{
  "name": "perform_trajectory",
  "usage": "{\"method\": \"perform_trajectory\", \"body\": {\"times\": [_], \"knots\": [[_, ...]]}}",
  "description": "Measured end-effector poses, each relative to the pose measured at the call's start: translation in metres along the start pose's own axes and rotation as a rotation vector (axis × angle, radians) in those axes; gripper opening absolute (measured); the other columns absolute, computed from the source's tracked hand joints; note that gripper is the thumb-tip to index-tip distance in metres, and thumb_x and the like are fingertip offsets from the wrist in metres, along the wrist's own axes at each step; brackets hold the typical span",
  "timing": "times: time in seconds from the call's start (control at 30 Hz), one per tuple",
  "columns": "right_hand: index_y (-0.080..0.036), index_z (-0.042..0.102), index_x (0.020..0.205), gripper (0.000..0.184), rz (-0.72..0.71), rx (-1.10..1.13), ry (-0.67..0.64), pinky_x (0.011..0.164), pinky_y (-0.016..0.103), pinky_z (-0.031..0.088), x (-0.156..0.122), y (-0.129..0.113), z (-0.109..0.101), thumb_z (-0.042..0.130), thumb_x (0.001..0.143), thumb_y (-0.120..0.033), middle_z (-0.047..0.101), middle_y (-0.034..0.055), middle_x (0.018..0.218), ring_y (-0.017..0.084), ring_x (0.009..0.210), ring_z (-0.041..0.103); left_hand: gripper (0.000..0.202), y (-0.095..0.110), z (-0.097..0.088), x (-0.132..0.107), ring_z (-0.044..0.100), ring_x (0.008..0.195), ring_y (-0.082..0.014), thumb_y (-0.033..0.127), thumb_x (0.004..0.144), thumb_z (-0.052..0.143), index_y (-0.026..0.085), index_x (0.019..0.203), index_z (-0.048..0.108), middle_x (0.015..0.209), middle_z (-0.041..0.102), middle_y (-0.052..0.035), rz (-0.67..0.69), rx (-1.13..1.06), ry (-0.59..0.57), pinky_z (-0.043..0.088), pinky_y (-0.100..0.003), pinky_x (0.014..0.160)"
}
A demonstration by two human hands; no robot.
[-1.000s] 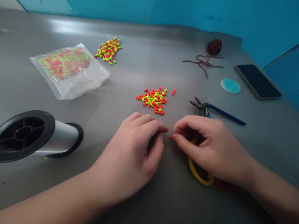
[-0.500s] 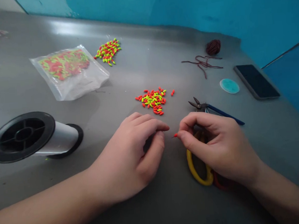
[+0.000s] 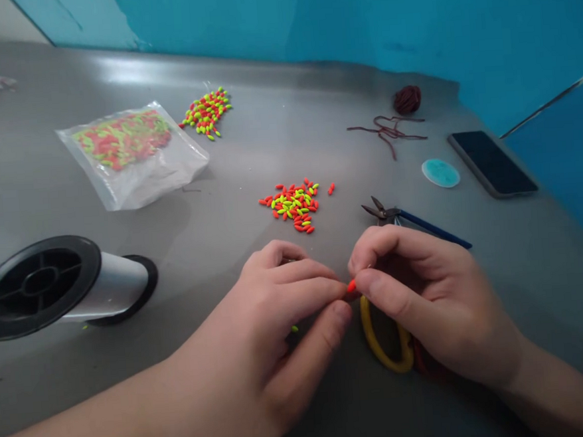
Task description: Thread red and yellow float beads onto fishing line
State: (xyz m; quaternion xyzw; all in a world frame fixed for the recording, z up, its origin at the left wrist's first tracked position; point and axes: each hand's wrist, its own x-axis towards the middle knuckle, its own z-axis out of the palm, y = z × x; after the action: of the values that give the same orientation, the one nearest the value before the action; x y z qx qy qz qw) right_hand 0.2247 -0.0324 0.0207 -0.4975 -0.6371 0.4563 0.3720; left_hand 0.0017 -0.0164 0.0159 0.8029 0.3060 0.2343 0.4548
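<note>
Through the head camera, I saw the right hand (image 3: 427, 295) pinching a small red bead (image 3: 352, 286) between thumb and forefinger. The left hand (image 3: 274, 326) reached its forefinger up to the bead's near end; I couldn't tell whether its thumb was gripping too. The bead sat between both hands, raised in front of a yellow loop handle (image 3: 371, 336). Beyond them I had a loose pile of red and yellow-green beads (image 3: 293, 204), with blue-handled cutters (image 3: 434, 227) just past the right hand and a large spool (image 3: 123, 280) to the left.
</note>
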Motion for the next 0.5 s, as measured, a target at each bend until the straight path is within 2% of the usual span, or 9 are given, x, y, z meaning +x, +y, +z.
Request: {"method": "perform_trajectory", "body": {"times": [0.13,0.23,0.33,0.43,0.5], "knots": [[-0.027,0.068,0.091,0.012,0.010,0.090,-0.018,0.074,0.026,0.055,-0.0020,0.0038,0.0029,0.069,0.102,-0.021,0.069,-0.0024,0.089,0.016,0.086,0.068,0.024,0.0008,0.0004,-0.0001,0.060,0.103,-0.0187,0.021,0.111,0.053,0.024,0.094,0.070,0.093,0.069,0.0002,-0.102,-0.048,0.012,0.052,-0.032,0.096],[-0.028,0.069,0.093,0.011,0.023,0.150,-0.013,0.080,0.026,0.056,-0.0028,0.0052,0.0067,0.070,0.104,-0.024,0.071,-0.0019,0.093,0.016,0.092,0.070,0.027,0.0024,-0.0007,-0.0024,0.063,0.097,-0.0169,0.025,0.110,0.052,0.023,0.087,0.065,0.089,0.065,0.0007,-0.163,-0.074,0.018,0.052,-0.030,0.089],[-0.028,0.070,0.096,0.010,0.043,0.201,-0.010,0.078,0.022,0.058,-0.0024,0.0040,0.0096,0.070,0.105,-0.025,0.074,-0.0021,0.095,0.014,0.089,0.071,0.026,0.0053,-0.0038,-0.0051,0.065,0.095,-0.0176,0.033,0.109,0.053,0.024,0.089,0.066,0.094,0.069,-0.0002,-0.182,-0.134,-0.001,0.054,-0.029,0.088],[-0.027,0.071,0.097,0.010,0.051,0.206,-0.016,0.073,0.020,0.058,-0.0020,0.0021,0.0098,0.068,0.106,-0.023,0.076,-0.0022,0.094,0.011,0.080,0.072,0.040,0.0063,-0.0066,-0.0048,0.067,0.099,-0.0193,0.042,0.113,0.040,0.025,0.093,0.070,0.102,0.073,-0.0007,-0.248,-0.209,0.036,0.054,-0.031,0.093],[-0.026,0.070,0.096,0.011,0.032,0.173,-0.016,0.073,0.021,0.058,-0.0021,0.0015,0.0093,0.067,0.106,-0.021,0.077,-0.0019,0.094,0.011,0.080,0.073,0.046,0.0053,-0.0072,-0.0025,0.066,0.095,-0.0188,0.044,0.115,0.035,0.025,0.090,0.069,0.095,0.071,0.0002,-0.305,-0.205,0.040,0.053,-0.031,0.090]]}}
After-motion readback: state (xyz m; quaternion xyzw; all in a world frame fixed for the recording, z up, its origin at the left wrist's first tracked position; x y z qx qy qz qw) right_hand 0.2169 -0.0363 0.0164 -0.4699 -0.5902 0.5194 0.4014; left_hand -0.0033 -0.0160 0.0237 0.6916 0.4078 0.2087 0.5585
